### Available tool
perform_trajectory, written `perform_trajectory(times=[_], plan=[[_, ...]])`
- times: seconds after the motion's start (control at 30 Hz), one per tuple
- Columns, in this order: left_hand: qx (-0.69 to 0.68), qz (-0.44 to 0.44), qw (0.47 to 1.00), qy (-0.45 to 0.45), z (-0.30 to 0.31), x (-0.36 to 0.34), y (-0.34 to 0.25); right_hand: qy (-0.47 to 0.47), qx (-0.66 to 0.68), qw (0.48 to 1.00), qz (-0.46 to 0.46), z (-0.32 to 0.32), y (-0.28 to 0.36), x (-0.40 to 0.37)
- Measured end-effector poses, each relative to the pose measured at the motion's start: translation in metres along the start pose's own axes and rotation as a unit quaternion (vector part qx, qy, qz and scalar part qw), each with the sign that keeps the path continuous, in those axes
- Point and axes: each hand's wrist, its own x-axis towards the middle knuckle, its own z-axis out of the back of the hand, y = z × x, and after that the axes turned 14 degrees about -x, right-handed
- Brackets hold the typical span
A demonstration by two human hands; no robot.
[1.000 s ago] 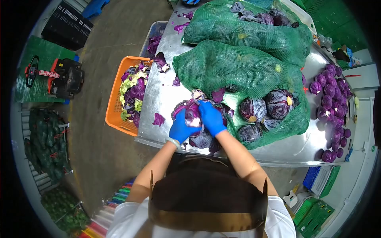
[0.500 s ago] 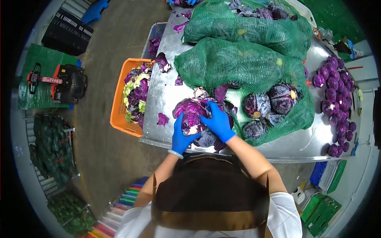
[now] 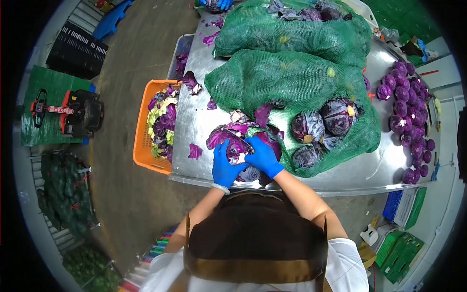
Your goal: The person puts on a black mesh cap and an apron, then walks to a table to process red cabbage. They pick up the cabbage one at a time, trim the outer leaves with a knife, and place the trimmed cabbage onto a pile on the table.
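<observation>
A purple cabbage (image 3: 232, 148) with loosened outer leaves lies near the front edge of the metal table. My left hand (image 3: 225, 164), in a blue glove, holds its near left side. On its right side is my right hand (image 3: 263, 156), also gloved in blue, with fingers curled over the leaves; a thin object by these fingers is too small to name. More dark cabbages and leaves lie under and beside my hands. To the right, an open green net bag (image 3: 367, 127) holds several whole cabbages (image 3: 307, 127).
An orange crate (image 3: 141, 141) of leaf scraps stands at the table's left edge. Full green net bags (image 3: 267, 73) lie across the table (image 3: 194, 168). Small trimmed cabbages (image 3: 413, 107) are heaped at the right. Another person's blue-gloved hands (image 3: 221, 4) are at the top.
My hands have moved closer together around the cabbage, which is turned so its pale part sits between them. The whole view has shifted slightly.
</observation>
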Motion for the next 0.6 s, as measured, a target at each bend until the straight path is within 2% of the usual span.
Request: perform_trajectory(times=[0.17, 0.23, 0.33, 0.37, 0.4, 0.43, 0.5, 0.53, 0.6], plan=[[-0.041, -0.003, 0.999, 0.009, 0.006, -0.002, 0.002, -0.084, 0.01, 0.996, 0.002, -0.012, -0.044, 0.01], [-0.056, -0.027, 0.998, 0.011, 0.008, -0.007, 0.004, -0.084, 0.043, 0.995, 0.009, -0.008, -0.026, -0.005], [-0.071, -0.058, 0.996, 0.01, 0.011, -0.016, 0.022, -0.038, -0.04, 0.998, -0.041, -0.028, -0.025, -0.002], [-0.118, -0.055, 0.991, 0.025, 0.013, -0.017, 0.031, -0.022, -0.068, 0.995, -0.063, -0.034, -0.027, 0.0], [-0.164, -0.051, 0.984, 0.041, 0.017, -0.02, 0.043, -0.084, -0.09, 0.992, -0.019, -0.056, -0.048, 0.003], [-0.208, -0.046, 0.975, 0.057, 0.024, -0.023, 0.053, -0.078, -0.08, 0.994, -0.019, -0.058, -0.054, 0.006], [-0.238, 0.045, 0.967, 0.076, 0.042, -0.022, 0.064, -0.066, -0.056, 0.996, -0.019, -0.061, -0.06, 0.02], [-0.253, 0.092, 0.96, 0.08, 0.055, -0.019, 0.06, -0.043, -0.044, 0.998, -0.019, -0.044, -0.042, 0.019], [-0.315, 0.192, 0.926, 0.073, 0.072, -0.008, 0.044, -0.124, 0.002, 0.992, 0.034, -0.041, -0.02, 0.011]])
